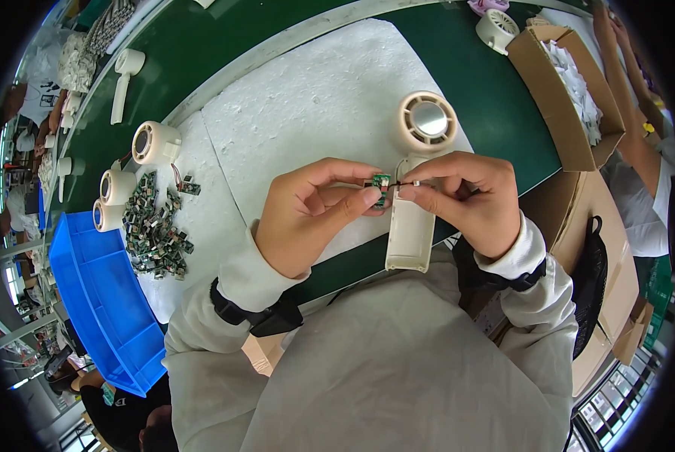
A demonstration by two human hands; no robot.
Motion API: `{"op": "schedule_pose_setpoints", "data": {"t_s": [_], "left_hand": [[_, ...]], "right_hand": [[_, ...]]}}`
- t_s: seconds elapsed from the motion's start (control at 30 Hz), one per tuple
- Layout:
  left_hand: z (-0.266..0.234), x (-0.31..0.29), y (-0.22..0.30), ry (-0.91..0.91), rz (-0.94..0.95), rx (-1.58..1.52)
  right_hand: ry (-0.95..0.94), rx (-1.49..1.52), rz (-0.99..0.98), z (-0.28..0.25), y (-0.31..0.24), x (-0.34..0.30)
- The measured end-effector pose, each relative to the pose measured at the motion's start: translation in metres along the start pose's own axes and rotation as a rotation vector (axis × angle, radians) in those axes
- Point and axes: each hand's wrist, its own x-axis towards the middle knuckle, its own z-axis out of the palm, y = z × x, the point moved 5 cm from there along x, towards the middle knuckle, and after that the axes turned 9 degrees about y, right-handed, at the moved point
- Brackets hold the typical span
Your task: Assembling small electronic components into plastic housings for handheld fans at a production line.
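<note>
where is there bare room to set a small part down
The large foam sheet is bare beyond the left hand, left of the nearest fan head; so is the green tabletop between that sheet and the cardboard box. Crowded: the circuit-board pile and three fan heads near the blue tray.

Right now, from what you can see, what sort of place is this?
It is probably a factory assembly workshop for small fans: a pile of circuit boards, cream fans on the green table, and a blue divided tray.
</note>
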Motion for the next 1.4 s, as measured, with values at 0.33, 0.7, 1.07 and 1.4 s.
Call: {"op": "schedule_pose_setpoints", "data": {"t_s": [0.33,0.7,1.07,1.4], "left_hand": [[-0.003,0.0,-0.001,0.048,-0.038,-0.012],[0.007,-0.003,0.001,-0.015,-0.015,0.041],[0.007,-0.005,0.005,0.007,0.129,0.143],[0.033,-0.021,0.035,0.205,0.507,0.72]], "right_hand": [[-0.029,0.025,-0.269,0.002,-0.007,0.003],[0.009,-0.088,-0.269,-0.002,-0.012,0.002],[0.078,-0.123,-0.32,-0.001,-0.013,0.002],[0.202,0.061,-0.131,-0.004,-0.014,-0.01]]}}
